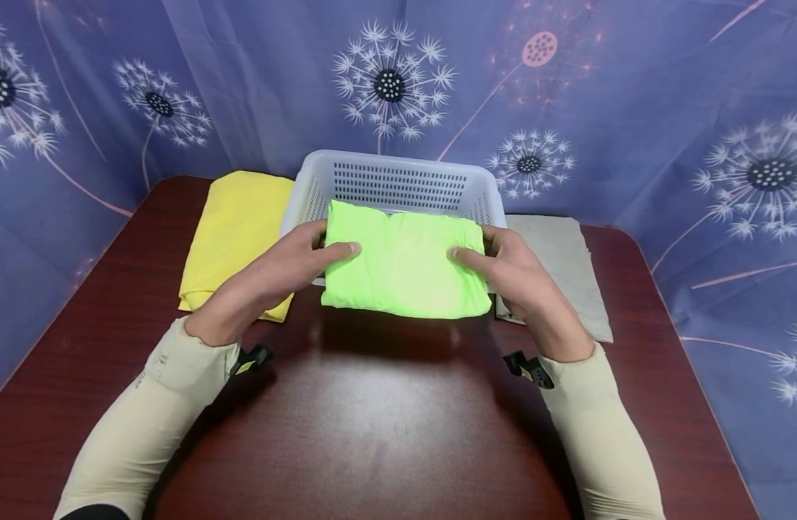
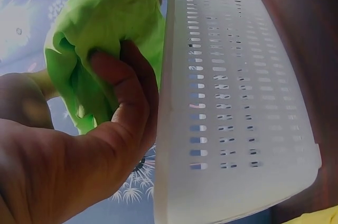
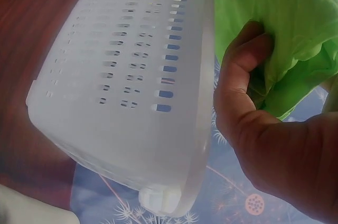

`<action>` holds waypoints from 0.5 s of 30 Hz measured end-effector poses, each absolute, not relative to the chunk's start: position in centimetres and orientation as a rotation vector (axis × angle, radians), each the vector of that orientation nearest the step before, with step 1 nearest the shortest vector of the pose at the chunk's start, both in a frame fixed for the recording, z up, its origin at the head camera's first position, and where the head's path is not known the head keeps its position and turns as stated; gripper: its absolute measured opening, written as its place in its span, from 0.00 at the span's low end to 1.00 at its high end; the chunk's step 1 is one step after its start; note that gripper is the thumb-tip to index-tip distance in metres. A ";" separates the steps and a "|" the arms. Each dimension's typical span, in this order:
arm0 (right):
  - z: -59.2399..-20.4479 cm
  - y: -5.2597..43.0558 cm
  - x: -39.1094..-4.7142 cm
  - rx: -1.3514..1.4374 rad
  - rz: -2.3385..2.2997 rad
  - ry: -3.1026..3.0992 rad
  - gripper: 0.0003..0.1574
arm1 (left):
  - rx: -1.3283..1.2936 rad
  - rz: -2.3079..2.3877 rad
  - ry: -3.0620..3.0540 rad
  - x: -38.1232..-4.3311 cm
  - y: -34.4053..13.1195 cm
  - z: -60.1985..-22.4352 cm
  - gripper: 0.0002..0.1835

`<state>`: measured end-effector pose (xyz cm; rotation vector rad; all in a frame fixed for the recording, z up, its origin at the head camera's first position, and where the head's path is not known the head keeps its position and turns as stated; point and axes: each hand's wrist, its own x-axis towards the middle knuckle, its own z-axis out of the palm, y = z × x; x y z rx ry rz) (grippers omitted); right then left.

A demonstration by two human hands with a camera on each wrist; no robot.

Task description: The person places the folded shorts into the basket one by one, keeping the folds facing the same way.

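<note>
A folded neon-green cloth [image 1: 405, 263] is held up by its two short ends, in front of and partly over the white plastic basket [image 1: 398, 163]. My left hand [image 1: 294, 261] pinches its left end, thumb on the near face and fingers behind. At the other end my right hand [image 1: 509, 266] grips the cloth the same way. Both wrist views show fingers curled under the green cloth [image 2: 113, 7], close beside the basket's slotted wall [image 3: 121, 129]. The cloth hides the basket's front and most of its inside.
A folded yellow cloth [image 1: 239, 231] lies on the table left of the basket, and a folded grey cloth [image 1: 554, 267] lies to its right. The dark red-brown wooden table [image 1: 385, 433] meets a blue dandelion-print curtain [image 1: 262, 79] behind.
</note>
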<state>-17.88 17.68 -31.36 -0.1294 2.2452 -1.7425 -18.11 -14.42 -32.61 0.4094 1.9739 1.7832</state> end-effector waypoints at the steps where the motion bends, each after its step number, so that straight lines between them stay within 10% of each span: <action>1: -31.4 17.7 -17.9 -0.125 -1.755 2.233 0.26 | 0.413 1.784 1.974 -18.2 -14.4 -32.7 0.18; 15: -31.8 17.7 -18.6 -0.063 -1.831 2.159 0.26 | 0.345 1.809 1.990 -18.7 -13.9 -32.9 0.18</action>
